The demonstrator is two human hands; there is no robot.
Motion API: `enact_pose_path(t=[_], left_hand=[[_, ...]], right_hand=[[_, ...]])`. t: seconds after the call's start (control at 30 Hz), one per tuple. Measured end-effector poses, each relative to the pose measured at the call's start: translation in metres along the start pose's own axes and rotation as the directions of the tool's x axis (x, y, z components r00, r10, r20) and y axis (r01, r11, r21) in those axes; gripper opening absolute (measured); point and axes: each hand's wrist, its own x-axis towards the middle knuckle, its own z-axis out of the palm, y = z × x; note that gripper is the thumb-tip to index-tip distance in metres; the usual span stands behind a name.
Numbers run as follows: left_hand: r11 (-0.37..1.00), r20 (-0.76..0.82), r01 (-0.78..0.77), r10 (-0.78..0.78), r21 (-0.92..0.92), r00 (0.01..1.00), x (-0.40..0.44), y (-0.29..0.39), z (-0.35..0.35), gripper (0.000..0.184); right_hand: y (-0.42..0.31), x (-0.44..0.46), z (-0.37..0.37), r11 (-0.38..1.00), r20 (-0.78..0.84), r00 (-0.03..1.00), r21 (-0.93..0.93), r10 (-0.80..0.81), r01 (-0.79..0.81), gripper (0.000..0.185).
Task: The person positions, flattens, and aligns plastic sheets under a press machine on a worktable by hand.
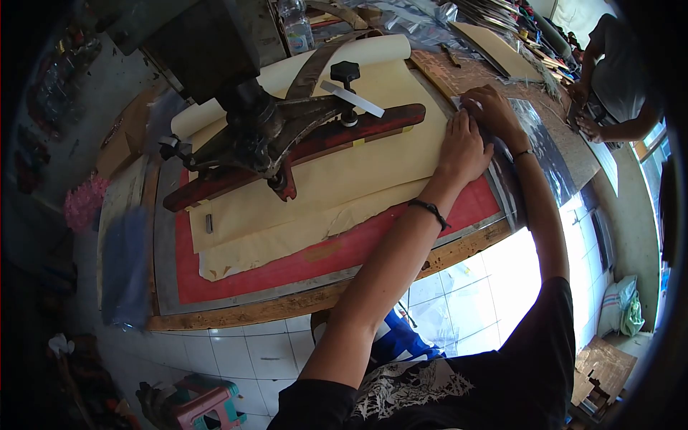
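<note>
My left hand point(466, 149) lies at the right end of the cream sheet point(373, 161), its fingers stretched out close together. Just beyond it, my right hand point(496, 116) is bent with its fingers curled down at the sheet's edge, beside a dark, glossy plastic sheet point(539, 143). Whatever lies under those fingertips is hidden. Across the cream sheet runs a dark red bar point(315, 150), held by a black metal clamp arm point(251, 129) with a black knob point(345, 72). A red surface point(287, 265) shows beneath the sheet's ragged front edge.
A wooden edge point(251, 315) borders the table's front. A pale roll point(373, 49) and a plastic bottle point(295, 27) are at the back. At the far right, another person point(623, 79) works with their hands over the table. A stool point(208, 405) stands on the tiled floor.
</note>
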Motion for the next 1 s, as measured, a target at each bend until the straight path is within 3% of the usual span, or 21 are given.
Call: enact_pose_path(t=[0.73,0.83,0.93,1.0], left_hand=[[1.0,-0.008,-0.002,0.002,-0.004,1.0,0.001,-0.001,0.002,0.079],[1.0,-0.016,-0.002,0.002,0.003,1.0,0.001,-0.001,0.003,0.078],[1.0,-0.006,-0.004,0.003,-0.011,1.0,0.0,-0.002,0.003,0.078],[1.0,-0.07,-0.005,0.007,0.027,0.998,0.0,-0.002,0.007,0.08]], right_hand=[[0.0,0.001,0.003,0.998,0.001,1.0,0.048,0.031,-0.031,0.021],[-0.004,0.002,0.003,1.0,0.009,1.0,-0.008,0.016,-0.016,0.019],[-0.006,-0.002,0.01,0.965,-0.05,0.988,-0.224,-0.148,0.133,0.018],[0.003,0.001,0.016,0.97,-0.042,0.985,-0.186,-0.167,0.157,0.02]])
